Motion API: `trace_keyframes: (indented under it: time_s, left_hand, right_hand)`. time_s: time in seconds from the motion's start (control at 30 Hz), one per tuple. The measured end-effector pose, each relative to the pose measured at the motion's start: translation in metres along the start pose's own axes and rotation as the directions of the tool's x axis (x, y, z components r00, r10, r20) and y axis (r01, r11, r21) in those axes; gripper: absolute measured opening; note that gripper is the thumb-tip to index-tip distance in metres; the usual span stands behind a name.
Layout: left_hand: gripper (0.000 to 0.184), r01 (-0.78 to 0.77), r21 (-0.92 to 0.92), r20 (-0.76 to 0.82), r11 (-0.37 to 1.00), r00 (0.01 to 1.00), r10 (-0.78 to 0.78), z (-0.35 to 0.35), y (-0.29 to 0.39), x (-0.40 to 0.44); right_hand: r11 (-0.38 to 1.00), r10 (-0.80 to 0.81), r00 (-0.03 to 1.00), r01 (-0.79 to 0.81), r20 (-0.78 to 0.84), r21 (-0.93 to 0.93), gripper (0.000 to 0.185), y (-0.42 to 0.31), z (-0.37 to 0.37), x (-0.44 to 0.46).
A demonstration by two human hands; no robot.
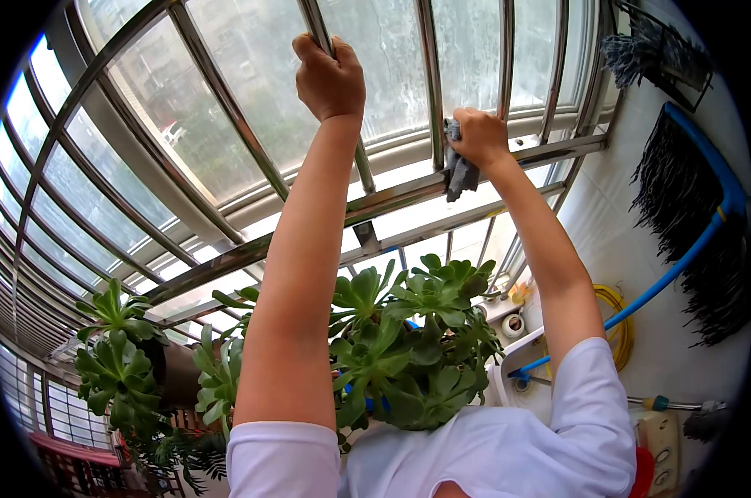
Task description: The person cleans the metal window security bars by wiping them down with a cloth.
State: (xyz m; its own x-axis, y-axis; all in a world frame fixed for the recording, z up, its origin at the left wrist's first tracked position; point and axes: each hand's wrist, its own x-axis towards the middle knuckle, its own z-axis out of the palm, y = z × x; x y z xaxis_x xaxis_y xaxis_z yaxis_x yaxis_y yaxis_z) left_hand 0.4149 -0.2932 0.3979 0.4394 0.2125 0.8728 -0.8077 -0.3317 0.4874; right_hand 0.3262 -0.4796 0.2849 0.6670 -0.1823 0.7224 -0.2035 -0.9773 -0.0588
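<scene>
Both hands are reaching up to the shiny metal bars by the window. The left hand is making a fist around an upright bar, with its fingers curling shut. The right hand is squeezing a gray cloth, and its fingers are closing over the top part. The gray cloth is bunching up in the hand and hanging down in front of the long rail, just beside another upright bar. Both arms are stretching up from the short white sleeves. Under the long rail, fat green leaves are spreading out on the big plant, and part of it is showing between the arms. More green leaves are growing on the plant at the left side. Over on the right, a blue pole is bending past a shaggy black mop head. A yellow hose is looping behind the blue pole, and a white sink is sitting low, near the right arm.
</scene>
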Motion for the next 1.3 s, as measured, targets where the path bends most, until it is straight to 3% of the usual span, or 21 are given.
trace_keyframes:
  time_s: [0.13, 0.2, 0.23, 0.33, 0.47, 0.5, 0.53, 0.57, 0.63, 0.7, 0.73, 0.83, 1.07, 1.23, 1.3]
  left_hand:
    - [0.021, 0.007, 0.008, 0.008, 1.000, 1.000, -0.007, 0.000, 0.000, -0.001]
    - [0.021, 0.015, 0.017, 0.013, 1.000, 1.000, -0.015, -0.001, 0.001, 0.000]
    - [0.021, 0.006, 0.018, 0.005, 1.000, 1.000, -0.006, -0.001, 0.001, 0.000]
    - [0.021, -0.001, 0.014, 0.005, 1.000, 1.000, 0.000, 0.000, 0.001, -0.001]
    - [0.022, 0.006, -0.033, 0.022, 0.999, 1.000, -0.005, -0.002, 0.001, -0.001]
    - [0.022, 0.009, -0.033, 0.020, 0.999, 1.000, -0.009, -0.002, 0.001, -0.001]
    - [0.022, 0.005, -0.021, 0.015, 1.000, 1.000, -0.004, -0.002, 0.001, -0.002]
    - [0.022, 0.001, -0.008, 0.005, 1.000, 1.000, -0.001, -0.002, 0.001, -0.001]
    - [0.022, 0.002, 0.008, -0.010, 1.000, 1.000, -0.002, -0.001, 0.001, 0.000]
    - [0.022, 0.000, -0.019, 0.017, 1.000, 1.000, 0.001, -0.002, 0.001, -0.001]
    - [0.021, -0.055, 0.009, 0.008, 0.998, 0.998, 0.055, -0.001, -0.001, 0.000]
    - [0.021, -0.043, 0.019, 0.011, 0.999, 0.999, 0.043, -0.001, -0.001, -0.001]
    - [0.022, 0.015, -0.005, 0.022, 1.000, 1.000, -0.015, -0.001, 0.001, -0.001]
    - [0.023, 0.005, -0.013, 0.034, 1.000, 0.999, -0.005, -0.002, 0.000, 0.000]
    - [0.022, 0.013, -0.018, 0.036, 1.000, 0.999, -0.012, -0.003, 0.001, -0.001]
  right_hand:
    - [0.989, 0.014, 0.999, -0.019, -0.033, -0.144, 0.016, 0.003, 0.003, -0.005]
    - [0.994, 0.100, 0.995, -0.099, -0.006, 0.038, 0.019, -0.004, 0.004, -0.005]
    - [0.994, 0.101, 0.995, -0.101, -0.006, 0.037, 0.019, -0.004, 0.006, -0.006]
    - [0.875, -0.112, 0.989, 0.051, 0.099, 0.481, 0.028, -0.003, 0.018, -0.005]
    - [0.955, 0.003, 0.995, -0.033, 0.102, 0.293, 0.021, -0.012, -0.004, -0.017]
    - [0.921, 0.081, 0.985, -0.016, -0.153, 0.390, 0.020, -0.012, -0.007, -0.021]
    - [0.880, 0.179, 0.904, 0.030, -0.388, 0.475, 0.020, -0.016, -0.012, -0.025]
    - [0.874, 0.152, 0.847, 0.125, -0.509, 0.469, 0.021, -0.020, -0.021, -0.034]
    - [0.858, -0.058, 0.785, 0.355, -0.617, 0.371, 0.025, -0.035, -0.027, -0.047]
    - [0.846, -0.290, 0.835, 0.453, -0.468, 0.283, 0.028, -0.057, -0.029, -0.054]
    - [0.839, -0.425, 0.795, 0.526, -0.433, 0.141, 0.027, -0.066, -0.022, -0.051]
    - [0.765, -0.600, 0.727, 0.643, -0.335, 0.025, 0.013, -0.084, 0.012, -0.035]
    - [0.800, -0.564, 0.770, 0.599, -0.300, 0.034, 0.008, -0.095, 0.008, -0.024]
    - [0.763, -0.593, 0.706, 0.646, -0.386, 0.009, 0.005, -0.093, 0.011, 0.001]
    - [0.729, -0.683, 0.710, 0.676, -0.172, -0.107, 0.005, -0.092, 0.017, 0.005]
